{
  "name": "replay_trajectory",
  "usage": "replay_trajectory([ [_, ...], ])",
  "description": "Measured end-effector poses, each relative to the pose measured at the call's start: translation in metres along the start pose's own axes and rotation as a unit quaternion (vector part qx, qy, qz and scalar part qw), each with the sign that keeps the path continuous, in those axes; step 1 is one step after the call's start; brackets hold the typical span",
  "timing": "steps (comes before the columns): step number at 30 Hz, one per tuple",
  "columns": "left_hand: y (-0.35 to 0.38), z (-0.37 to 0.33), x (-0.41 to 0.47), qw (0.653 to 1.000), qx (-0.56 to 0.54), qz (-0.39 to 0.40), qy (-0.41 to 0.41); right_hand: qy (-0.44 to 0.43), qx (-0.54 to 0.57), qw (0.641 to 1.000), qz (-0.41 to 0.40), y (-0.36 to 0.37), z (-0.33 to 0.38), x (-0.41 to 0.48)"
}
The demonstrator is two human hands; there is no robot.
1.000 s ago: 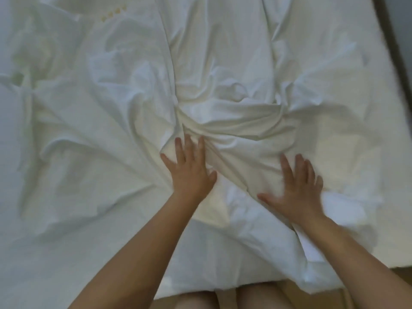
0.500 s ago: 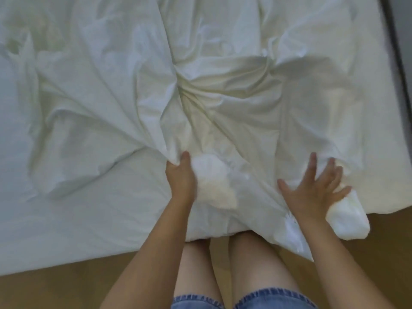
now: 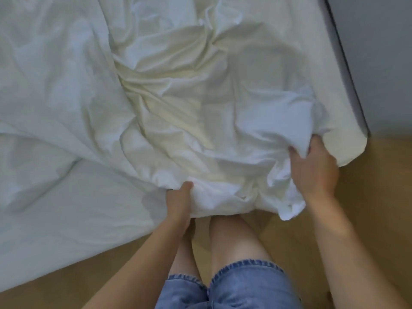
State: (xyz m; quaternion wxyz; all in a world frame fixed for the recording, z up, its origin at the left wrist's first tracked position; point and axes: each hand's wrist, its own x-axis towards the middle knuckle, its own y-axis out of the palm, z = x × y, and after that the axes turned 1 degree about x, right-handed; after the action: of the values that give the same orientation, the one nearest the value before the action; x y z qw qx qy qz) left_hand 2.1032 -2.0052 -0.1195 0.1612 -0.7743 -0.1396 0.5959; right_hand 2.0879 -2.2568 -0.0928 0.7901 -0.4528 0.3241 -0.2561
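Both hands now sit nearer the bed's near edge. Left hand and right hand each grip the rumpled white duvet cover.

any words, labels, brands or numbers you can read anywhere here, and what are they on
None: no text can be read in this view.
The white sheet, gripped by the left hand and the right hand, shows no print or tag.
The denim shorts show no label.
The wooden floor bears no sign.
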Motion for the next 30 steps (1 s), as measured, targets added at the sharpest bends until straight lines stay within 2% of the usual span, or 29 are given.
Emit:
replay_trajectory([
  [1,0.005,0.003,-0.01,0.998,0.016,0.051,0.028,0.002,-0.021,0.997,-0.068,-0.012,-0.007,0.015],
  [2,0.009,0.007,-0.021,0.992,0.046,0.105,0.057,0.036,-0.046,0.994,-0.097,-0.021,-0.016,0.029],
  [3,0.012,0.012,-0.029,0.98,0.099,0.155,0.078,0.094,-0.093,0.989,-0.07,-0.024,-0.026,0.039],
  [4,0.015,0.016,-0.036,0.965,0.153,0.194,0.083,0.144,-0.149,0.978,-0.005,-0.021,-0.031,0.042],
  [5,0.016,0.019,-0.036,0.955,0.2,0.208,0.072,0.16,-0.184,0.968,0.058,-0.014,-0.029,0.036],
  [6,0.016,0.019,-0.033,0.951,0.222,0.207,0.055,0.132,-0.188,0.969,0.093,0.0,-0.021,0.027],
  [8,0.008,0.006,-0.02,0.963,0.207,0.164,0.046,-0.009,-0.109,0.987,0.12,0.034,0.016,0.0],
  [9,0.001,-0.004,-0.012,0.971,0.195,0.12,0.066,-0.093,-0.058,0.983,0.146,0.049,0.041,-0.017],
  [11,-0.022,-0.028,0.003,0.972,0.197,0.021,0.13,-0.223,0.007,0.95,0.217,0.082,0.088,-0.051],
  [12,-0.036,-0.041,0.01,0.968,0.19,-0.011,0.161,-0.259,0.015,0.934,0.246,0.098,0.108,-0.065],
  [14,-0.062,-0.066,0.024,0.964,0.174,-0.02,0.2,-0.242,0.018,0.922,0.3,0.128,0.143,-0.079],
  [17,-0.09,-0.098,0.045,0.953,0.2,0.022,0.228,-0.079,0.126,0.918,0.369,0.151,0.184,-0.078],
  [18,-0.097,-0.109,0.049,0.952,0.19,0.033,0.237,-0.063,0.155,0.91,0.379,0.153,0.193,-0.079],
  [20,-0.106,-0.129,0.055,0.957,0.142,0.047,0.25,-0.152,0.129,0.887,0.417,0.152,0.204,-0.098],
  [22,-0.117,-0.142,0.059,0.963,0.13,0.026,0.233,-0.257,0.102,0.828,0.487,0.146,0.205,-0.131],
  [24,-0.138,-0.138,0.065,0.958,0.181,-0.015,0.222,-0.299,0.064,0.77,0.56,0.138,0.194,-0.166],
  [26,-0.169,-0.116,0.072,0.946,0.212,-0.051,0.241,-0.286,0.037,0.733,0.616,0.134,0.185,-0.184],
  [27,-0.186,-0.1,0.074,0.943,0.208,-0.052,0.255,-0.261,0.047,0.73,0.63,0.134,0.184,-0.187],
  [28,-0.203,-0.083,0.075,0.943,0.196,-0.046,0.265,-0.223,0.077,0.746,0.623,0.135,0.188,-0.187],
  [30,-0.233,-0.049,0.073,0.949,0.161,-0.026,0.269,-0.107,0.191,0.814,0.538,0.143,0.209,-0.179],
])
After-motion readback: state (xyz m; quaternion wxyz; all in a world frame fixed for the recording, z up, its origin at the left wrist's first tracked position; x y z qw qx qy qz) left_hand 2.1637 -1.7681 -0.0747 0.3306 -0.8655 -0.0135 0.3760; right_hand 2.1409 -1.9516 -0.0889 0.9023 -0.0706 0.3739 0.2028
